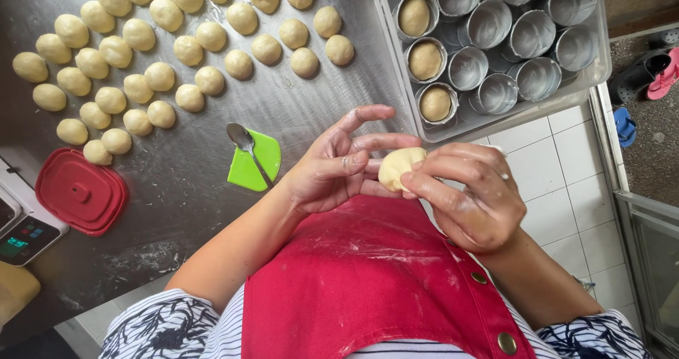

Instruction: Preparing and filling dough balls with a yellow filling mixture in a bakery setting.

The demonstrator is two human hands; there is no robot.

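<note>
1. The dough ball is sitting between both hands, held in the air above the red apron, just off the table's edge.
2. The left hand is cradling it with thumb and fingertips closed on its side; the right hand is pinching its other side, fingers curled shut on it.
3. It is looking soft, light and slightly tacky, so it would likely dent under pressure; cupping it loosely around the sides seems safest.
4. Just beyond the grip, a clear tray is holding metal cups, three filled with dough.
5. Left of the grip are lying a spoon on a green scraper, rows of dough pieces, a red lid and a scale.
6. Nothing is blocking the way to the cups.
</note>
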